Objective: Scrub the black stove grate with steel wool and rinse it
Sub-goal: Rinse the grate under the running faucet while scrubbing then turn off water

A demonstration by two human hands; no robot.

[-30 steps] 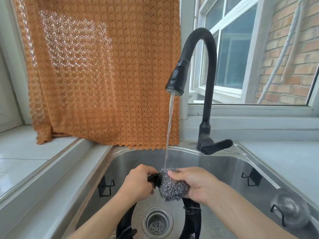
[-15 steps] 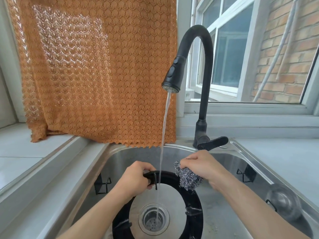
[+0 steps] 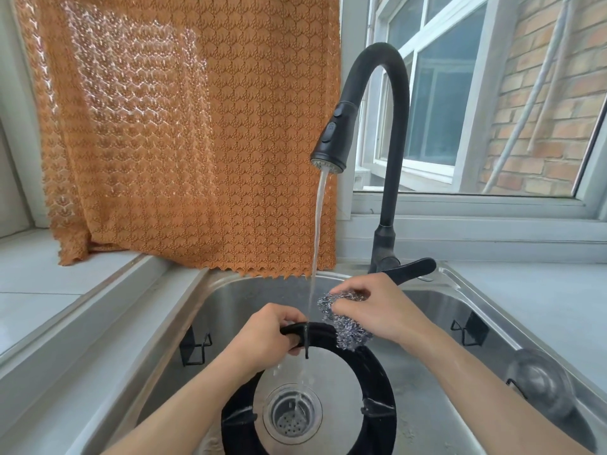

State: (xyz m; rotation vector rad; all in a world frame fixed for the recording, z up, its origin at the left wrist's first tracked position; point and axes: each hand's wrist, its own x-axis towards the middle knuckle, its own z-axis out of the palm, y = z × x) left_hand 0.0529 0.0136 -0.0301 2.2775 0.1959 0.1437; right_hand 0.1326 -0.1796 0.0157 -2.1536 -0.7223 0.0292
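- Orange lace curtain (image 3: pixel 184 133): hanging over the left half of the window, zigzag hem resting on the sill and reaching just over the back rim of the sink.
- Window (image 3: pixel 437 103) on the right, white-framed, with a brick wall (image 3: pixel 538 103) beyond the glass.
- Pale counter (image 3: pixel 538 310) to the right of the basin; light tiled ledge on the left.
- Stainless steel sink (image 3: pixel 226 310): deep basin, wet floor, round drain strainer (image 3: pixel 292 413) at centre, black wire hooks on both side walls.
- Black gooseneck faucet (image 3: pixel 391 142): spray head pointing down and left, lever handle turned to the right, thin stream of water (image 3: pixel 316 244) running.
- Black stove grate (image 3: pixel 374 389): round ring inside the sink, tilted with its far edge raised, near part low around the drain; stream landing on the raised far edge and splashing down through the ring.
- Left hand (image 3: pixel 266 333): fingers curled round the raised far edge of the ring just left of the stream, thumb underneath, gripping firmly.
- Right hand (image 3: pixel 377 310): fingers curled loosely over the steel wool, thumb and forefinger pinching its upper end, pad hanging below the palm.
- Steel wool (image 3: pixel 348 326): silvery tangled wad, just right of the stream, lower end touching the grate's top edge.
- Clear rounded object at the sink's right rim, too blurred to name.
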